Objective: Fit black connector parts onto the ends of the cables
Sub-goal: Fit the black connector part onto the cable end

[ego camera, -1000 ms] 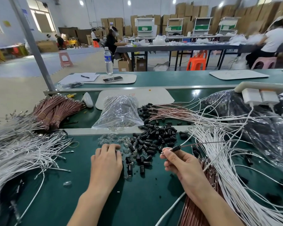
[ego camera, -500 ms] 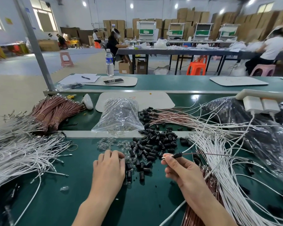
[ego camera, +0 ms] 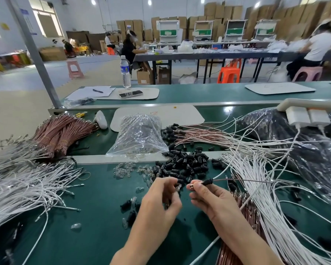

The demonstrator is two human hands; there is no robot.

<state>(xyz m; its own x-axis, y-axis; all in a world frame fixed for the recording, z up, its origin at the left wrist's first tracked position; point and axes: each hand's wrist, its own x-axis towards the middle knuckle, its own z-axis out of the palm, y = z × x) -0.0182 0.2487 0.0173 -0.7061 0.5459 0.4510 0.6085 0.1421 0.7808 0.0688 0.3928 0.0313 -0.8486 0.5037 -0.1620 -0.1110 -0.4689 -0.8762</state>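
- A cable (ego camera: pixel 237 180) hangs level over the desk (ego camera: pixel 96 217), its long axis left to right and its tip pointing left. A black connector (ego camera: pixel 206 182) sits just behind the tip.
- The right hand (ego camera: pixel 214 199) pinches the cable at that end.
- The left hand (ego camera: pixel 159 203), just left of the tip, pinches a small pale piece (ego camera: pixel 178 187) facing it.
- A pile (ego camera: pixel 183 165) of loose connectors lies just beyond both hands.

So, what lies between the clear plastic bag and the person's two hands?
Head view: a pale strip, then the heap of small black connector parts and loose clear plastic pieces, before the left hand and right hand.
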